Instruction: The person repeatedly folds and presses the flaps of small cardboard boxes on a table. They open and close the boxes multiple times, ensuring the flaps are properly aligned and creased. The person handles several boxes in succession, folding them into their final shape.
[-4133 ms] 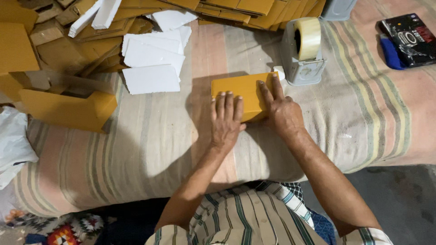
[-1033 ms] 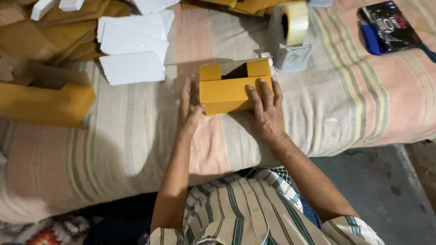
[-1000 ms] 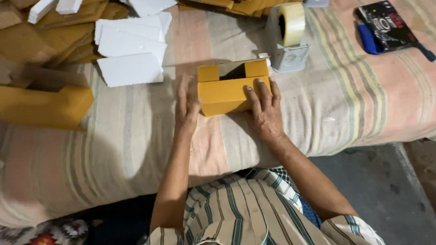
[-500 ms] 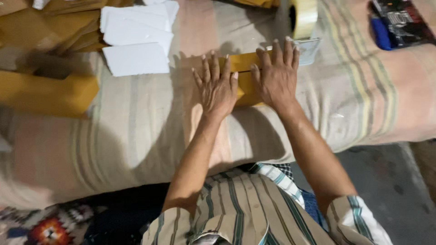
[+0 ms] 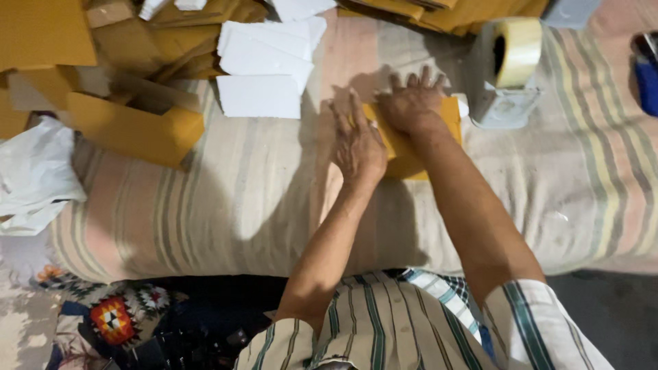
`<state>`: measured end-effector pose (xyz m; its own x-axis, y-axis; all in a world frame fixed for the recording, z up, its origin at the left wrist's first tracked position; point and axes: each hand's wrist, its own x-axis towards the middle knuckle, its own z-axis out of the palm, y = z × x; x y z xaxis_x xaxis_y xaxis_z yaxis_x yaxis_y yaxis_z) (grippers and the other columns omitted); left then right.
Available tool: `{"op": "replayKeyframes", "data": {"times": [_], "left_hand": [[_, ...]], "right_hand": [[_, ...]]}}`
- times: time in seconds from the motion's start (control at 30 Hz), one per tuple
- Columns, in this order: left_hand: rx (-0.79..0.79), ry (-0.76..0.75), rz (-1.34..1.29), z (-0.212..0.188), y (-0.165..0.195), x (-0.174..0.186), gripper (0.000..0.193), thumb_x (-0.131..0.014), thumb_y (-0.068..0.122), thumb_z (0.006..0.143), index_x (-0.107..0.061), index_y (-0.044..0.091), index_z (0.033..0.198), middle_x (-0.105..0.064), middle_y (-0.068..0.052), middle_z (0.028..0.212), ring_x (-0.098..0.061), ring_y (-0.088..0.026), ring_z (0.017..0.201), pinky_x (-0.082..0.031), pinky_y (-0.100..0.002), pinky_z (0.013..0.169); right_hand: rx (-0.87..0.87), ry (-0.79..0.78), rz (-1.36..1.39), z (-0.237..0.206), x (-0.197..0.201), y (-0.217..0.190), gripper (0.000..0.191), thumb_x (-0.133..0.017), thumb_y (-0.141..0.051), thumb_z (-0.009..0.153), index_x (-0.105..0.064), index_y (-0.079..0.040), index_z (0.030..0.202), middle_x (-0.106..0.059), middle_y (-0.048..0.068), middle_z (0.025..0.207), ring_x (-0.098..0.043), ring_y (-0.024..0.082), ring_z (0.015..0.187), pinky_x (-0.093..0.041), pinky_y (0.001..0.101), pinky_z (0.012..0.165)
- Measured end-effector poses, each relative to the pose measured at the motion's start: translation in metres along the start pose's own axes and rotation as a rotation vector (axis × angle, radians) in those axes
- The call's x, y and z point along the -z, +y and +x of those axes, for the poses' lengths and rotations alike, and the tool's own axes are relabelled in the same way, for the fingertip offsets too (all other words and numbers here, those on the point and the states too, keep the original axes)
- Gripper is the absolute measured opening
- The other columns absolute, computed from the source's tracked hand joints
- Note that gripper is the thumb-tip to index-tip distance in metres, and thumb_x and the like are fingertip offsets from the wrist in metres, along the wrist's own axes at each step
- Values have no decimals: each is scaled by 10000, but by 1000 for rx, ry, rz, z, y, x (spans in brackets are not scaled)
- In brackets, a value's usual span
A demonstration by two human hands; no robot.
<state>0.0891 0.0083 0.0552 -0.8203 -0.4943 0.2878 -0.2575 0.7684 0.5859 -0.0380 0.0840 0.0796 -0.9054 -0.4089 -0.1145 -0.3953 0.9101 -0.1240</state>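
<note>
Both palms flat, nothing grasped: left hand (image 5: 358,144) and right hand (image 5: 411,104) lie spread-fingered on top of the yellow cardboard box (image 5: 410,152), pressing down on it (fingers extended, no curl around any edge). Box sits on the striped mattress (image 5: 205,212), mostly hidden under the hands, only its right and near edges showing. Tape dispenser (image 5: 506,75) with a roll of pale tape stands just beside the box on its right, close to the right hand's fingertips. White cards (image 5: 264,65) lie in a loose stack further left, apart from the box. Folded yellow box (image 5: 137,129) sits at the mattress's left end, in front of a heap of flat cardboard (image 5: 75,41). White plastic bag (image 5: 34,175) at far left edge.
</note>
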Motion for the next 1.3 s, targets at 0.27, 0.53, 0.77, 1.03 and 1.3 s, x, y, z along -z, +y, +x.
{"op": "replayKeyframes", "data": {"times": [0.27,0.53,0.77,1.03,1.3], "left_hand": [[-100,-277,276,26,3,3,609,-372,466,1044,-298,170,1571,-202,-224,1649,-123,-444,1544,-118,-708,1170],[-288,-452,329,73,41,-12,563,-262,451,1033,-601,146,1363,-571,-91,1475,-473,-311,1407,-219,-666,1213],[-327,-695,259,119,44,-43,603,-278,483,1048,-748,116,1142,-692,-148,1299,-634,-310,1232,-423,-445,1116],[-184,-829,301,145,26,-27,764,-393,725,920,-559,192,1442,-521,-117,1495,-492,-295,1388,-338,-413,1170],[104,-870,-57,147,-1,-10,724,-565,605,853,-670,51,1307,-626,-199,1399,-636,-313,1262,-487,-395,1060]], "right_hand": [[-46,199,29,-27,-1,30,647,-313,-539,1045,-472,-128,1519,-441,272,1522,-194,511,1513,-74,702,1182],[-19,451,99,-73,-9,33,527,-477,-441,1000,-584,-63,1351,-534,267,1401,-385,493,1371,-341,666,1036],[-57,420,62,-77,-3,32,311,-520,-245,1019,-629,-44,1229,-604,195,1305,-509,403,1281,-496,593,944],[-44,528,-32,-75,1,35,297,-521,-265,948,-648,-46,1103,-641,182,1169,-547,382,1159,-464,646,929],[159,34,-8,-9,17,46,324,-460,-311,1025,-672,-69,1059,-706,191,1108,-647,372,1093,-441,649,1008]]}}
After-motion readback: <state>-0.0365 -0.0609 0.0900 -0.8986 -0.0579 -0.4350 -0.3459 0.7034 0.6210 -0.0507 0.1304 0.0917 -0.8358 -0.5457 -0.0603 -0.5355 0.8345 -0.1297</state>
